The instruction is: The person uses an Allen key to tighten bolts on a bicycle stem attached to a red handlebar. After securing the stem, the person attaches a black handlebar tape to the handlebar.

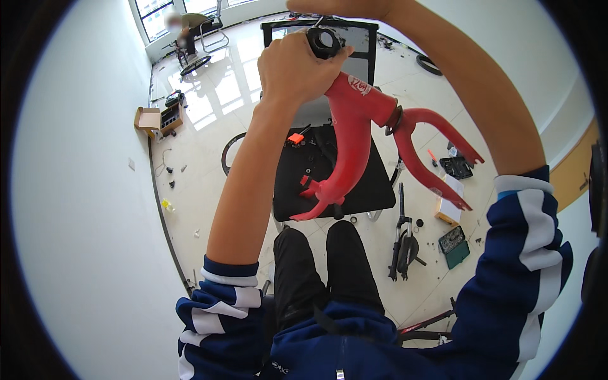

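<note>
My left hand (292,71) is closed around a black handlebar stem (323,43), whose round clamp opening shows beyond my fingers. Below it hangs a small red bicycle frame (352,142), held up over the chair. A red fork (421,136) with two curved legs extends to the right of the frame's head tube, with a dark ring (394,120) at the joint. My right hand (351,7) is above the stem, cut off by the top edge, so its grip is hidden. Between them a thin metal rod (319,21) rises from the stem.
A black chair (373,190) in front of my knees carries small parts and an orange item (296,137). On the floor are a black suspension fork (403,244), a green case (455,248), a black toolbox (456,167) and a cardboard box (149,119). Another person (190,35) sits far left.
</note>
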Demonstrator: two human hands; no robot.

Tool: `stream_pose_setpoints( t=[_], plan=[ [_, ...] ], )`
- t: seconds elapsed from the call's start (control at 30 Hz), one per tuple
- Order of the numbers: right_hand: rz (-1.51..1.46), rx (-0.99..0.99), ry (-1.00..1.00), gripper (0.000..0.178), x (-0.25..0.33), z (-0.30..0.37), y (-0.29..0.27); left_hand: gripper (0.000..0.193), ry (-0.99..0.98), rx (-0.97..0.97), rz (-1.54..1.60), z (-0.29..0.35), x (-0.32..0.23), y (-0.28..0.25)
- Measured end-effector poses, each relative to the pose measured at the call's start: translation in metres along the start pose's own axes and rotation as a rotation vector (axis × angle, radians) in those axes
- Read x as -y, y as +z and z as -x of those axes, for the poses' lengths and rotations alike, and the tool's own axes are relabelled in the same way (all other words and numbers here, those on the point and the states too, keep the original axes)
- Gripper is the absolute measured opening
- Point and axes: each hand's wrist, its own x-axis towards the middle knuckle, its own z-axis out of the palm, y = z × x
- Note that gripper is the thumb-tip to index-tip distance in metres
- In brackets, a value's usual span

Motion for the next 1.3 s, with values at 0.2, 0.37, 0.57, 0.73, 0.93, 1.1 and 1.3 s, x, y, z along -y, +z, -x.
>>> stream_pose_setpoints(
  t=[0.2, 0.37, 0.57, 0.73, 0.93, 1.1, 1.3],
  plan=[
    [-0.086, 0.108, 0.379, 0.025, 0.023, 0.007, 0.041, 0.049, 0.050, -0.095, 0.028, -0.008, 0.014, 0.016],
    [-0.338, 0.395, 0.678, 0.031, 0.018, 0.002, 0.013, 0.048, -0.007, -0.083, 0.042, -0.012, 0.005, 0.021],
    [-0.945, 0.119, 1.005, 0.029, 0.029, 0.014, 0.001, 0.049, -0.002, -0.160, 0.018, -0.012, 0.001, 0.031],
    [-1.143, 0.001, 1.169, 0.026, 0.051, -0.005, -0.028, 0.040, 0.011, -0.179, 0.038, -0.013, 0.004, 0.030],
    [-0.857, -0.119, 1.121, 0.026, 0.072, -0.008, -0.038, 0.033, 0.038, -0.104, 0.041, -0.010, -0.003, 0.028],
    [-0.862, -0.025, 1.168, 0.023, 0.066, -0.003, -0.055, 0.029, 0.050, -0.134, 0.049, -0.001, -0.015, 0.030],
    [-0.726, 0.349, 0.899, 0.012, 0.054, 0.004, -0.080, 0.037, 0.061, -0.158, 0.058, 0.008, -0.018, 0.023]
  ],
)
